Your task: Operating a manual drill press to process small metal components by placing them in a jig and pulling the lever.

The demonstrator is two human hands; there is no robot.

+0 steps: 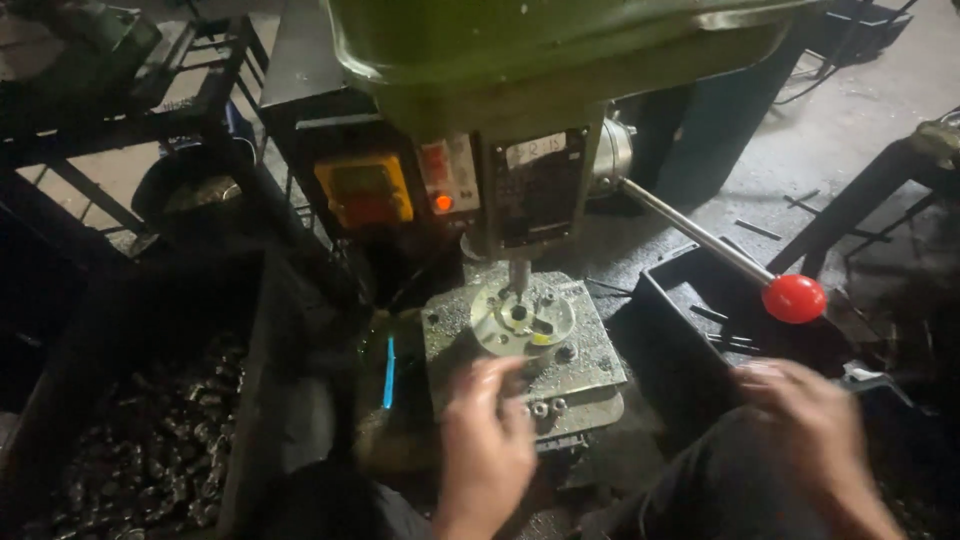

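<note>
Two hands, both motion-blurred. Left hand [487, 440]: fingers loosely curled, tips at the near edge of the drill press's grey plate [590, 365]; grip cannot be told. Just beyond its fingertips, round metal fixture [522, 318] under the spindle. Right hand [805, 420]: open, empty, above a black bin [670, 330], just below the red lever knob [794, 298].

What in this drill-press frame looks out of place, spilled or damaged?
Nothing is clearly damaged. The floor by the drill press is littered with dark strips, and the metal table under the round fixture looks speckled with debris. Both hands, left hand and right hand, are motion-blurred, so what they hold is unclear.
</note>
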